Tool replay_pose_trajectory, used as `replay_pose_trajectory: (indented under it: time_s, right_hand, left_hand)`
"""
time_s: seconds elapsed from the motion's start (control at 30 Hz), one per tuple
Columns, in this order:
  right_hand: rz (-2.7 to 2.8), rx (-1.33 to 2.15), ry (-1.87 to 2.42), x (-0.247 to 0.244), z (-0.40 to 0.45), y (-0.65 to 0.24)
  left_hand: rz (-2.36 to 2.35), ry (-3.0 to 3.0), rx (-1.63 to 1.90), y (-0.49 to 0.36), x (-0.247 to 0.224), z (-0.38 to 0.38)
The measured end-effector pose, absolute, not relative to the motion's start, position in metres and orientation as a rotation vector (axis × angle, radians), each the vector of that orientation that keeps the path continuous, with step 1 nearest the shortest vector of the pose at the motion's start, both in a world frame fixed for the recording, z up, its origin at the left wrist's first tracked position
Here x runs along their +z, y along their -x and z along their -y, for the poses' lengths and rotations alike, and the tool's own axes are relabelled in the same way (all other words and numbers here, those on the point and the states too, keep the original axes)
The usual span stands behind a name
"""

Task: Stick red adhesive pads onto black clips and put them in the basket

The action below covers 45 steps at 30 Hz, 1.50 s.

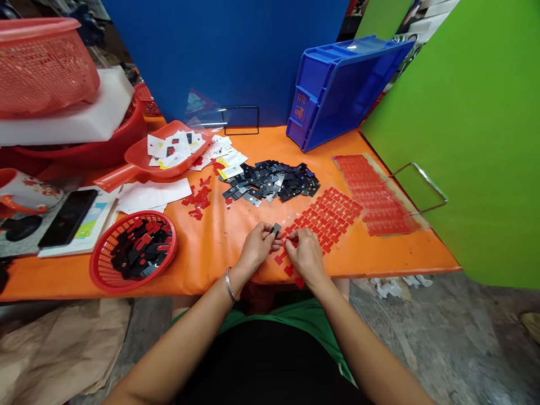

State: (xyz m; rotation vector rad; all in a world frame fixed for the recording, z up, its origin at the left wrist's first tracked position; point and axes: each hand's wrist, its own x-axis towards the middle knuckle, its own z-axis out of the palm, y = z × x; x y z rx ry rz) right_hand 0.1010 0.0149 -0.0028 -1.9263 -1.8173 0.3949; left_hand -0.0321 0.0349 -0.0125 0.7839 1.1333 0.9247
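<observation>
My left hand [256, 246] pinches a small dark flat plate [275, 229] between thumb and fingers. Close beside it, my right hand [304, 252] has its thumb and fingertips pressed together; whatever they hold is too small to make out. Under and beyond the right hand lies a sheet of red T-shaped stickers [331, 216], with a few loose ones at its near edge. A heap of black and grey flat plates [274, 180] sits farther back on the orange table [202, 236]. More black plates, some with red pieces on them, fill a red basket [98, 264] at my left.
A red dustpan [135, 159] holds white cards. A phone [67, 218] and a mug [31, 191] stand at the left. A blue crate [324, 101] leans at the back. Another red sticker sheet [375, 194] lies by the green panel [472, 146]. Red scraps [200, 198] lie left of the heap.
</observation>
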Motion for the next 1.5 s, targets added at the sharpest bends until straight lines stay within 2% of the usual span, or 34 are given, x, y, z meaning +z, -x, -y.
replay_pose_trajectory:
  time_s: [0.23, 0.63, 0.93, 1.5]
  right_hand:
    - [1.742, 0.499, 1.816, -0.002, -0.011, -0.103]
    - [1.146, 1.049, 1.478, 0.009, -0.009, -0.112]
    - [1.172, 1.157, 1.358, 0.005, 0.011, -0.087]
    - [1.303, 1.094, 1.437, 0.0, 0.011, -0.081]
  left_hand:
    - [-1.129, -0.775, 0.935, 0.034, -0.012, -0.034]
    - [-1.113, -0.591, 0.879, 0.039, 0.016, -0.028]
    - [-1.032, -0.469, 0.772, 0.055, 0.016, -0.003]
    - [-0.988, -0.477, 0.76, 0.058, 0.01, -0.003]
